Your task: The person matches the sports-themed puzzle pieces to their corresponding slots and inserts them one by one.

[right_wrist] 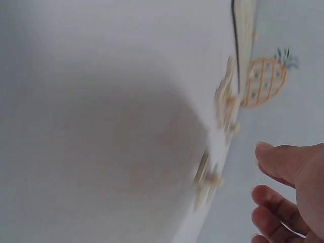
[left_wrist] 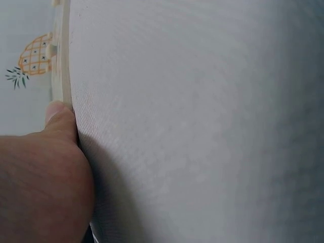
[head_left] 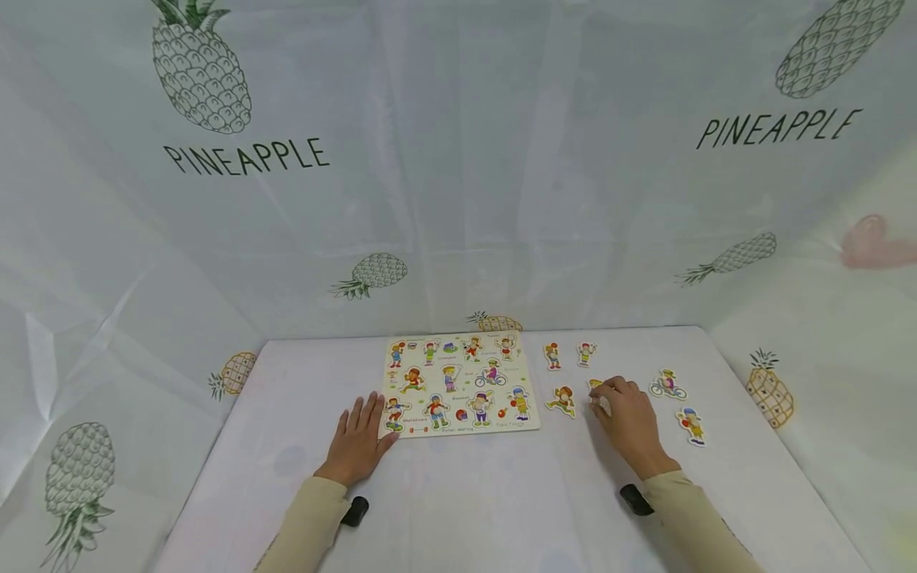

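A peg puzzle board printed with children playing sports lies on the table. My left hand rests at its left side with fingers straight, and the thumb touches the board's edge in the left wrist view. My right hand hovers over a small puzzle piece, mostly hidden beneath the fingers in the head view. In the right wrist view the thumb and fingers stand apart with nothing between them. A knobbed piece lies beyond them on the table.
Between board and right hand lies a running-child piece. Behind it are a ball-player piece and another child piece. To the right lie a cyclist piece and a blue-capped child piece. A pineapple-print sheet hangs behind.
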### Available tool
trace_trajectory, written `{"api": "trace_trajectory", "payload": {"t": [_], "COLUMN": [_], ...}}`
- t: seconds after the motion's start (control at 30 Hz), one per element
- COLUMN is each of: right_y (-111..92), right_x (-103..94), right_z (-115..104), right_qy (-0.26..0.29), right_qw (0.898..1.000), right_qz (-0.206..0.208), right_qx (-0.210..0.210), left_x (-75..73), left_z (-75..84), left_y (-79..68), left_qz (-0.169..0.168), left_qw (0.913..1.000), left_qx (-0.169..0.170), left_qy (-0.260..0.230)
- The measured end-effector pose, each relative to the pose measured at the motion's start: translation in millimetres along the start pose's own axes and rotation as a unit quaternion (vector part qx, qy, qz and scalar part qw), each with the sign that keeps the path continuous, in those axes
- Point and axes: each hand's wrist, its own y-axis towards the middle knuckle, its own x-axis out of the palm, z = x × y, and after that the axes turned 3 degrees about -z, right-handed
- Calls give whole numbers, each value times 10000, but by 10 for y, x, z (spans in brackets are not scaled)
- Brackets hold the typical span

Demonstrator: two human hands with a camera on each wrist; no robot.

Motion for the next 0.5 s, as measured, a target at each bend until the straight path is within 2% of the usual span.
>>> {"api": "trace_trajectory", "payload": {"t": [0.13, 0.33, 0.5], "right_y": [-76, -183, -247], "right_x": [-75, -176, -246], "right_z": [199, 460, 650], "right_qy": [-58, -164, -356], "right_qw": [9999, 9991, 9982], "right_qz": [66, 376, 465], "right_qx": [137, 77, 114], "left_x": [34, 48, 25], "left_z": [-25, -36, -27], "left_y": [12, 20, 15], "left_qz": [58, 80, 11], "left_qw": [10000, 9999, 9999], "left_qx": [13, 2, -42], "left_qy": [-26, 92, 104]}}
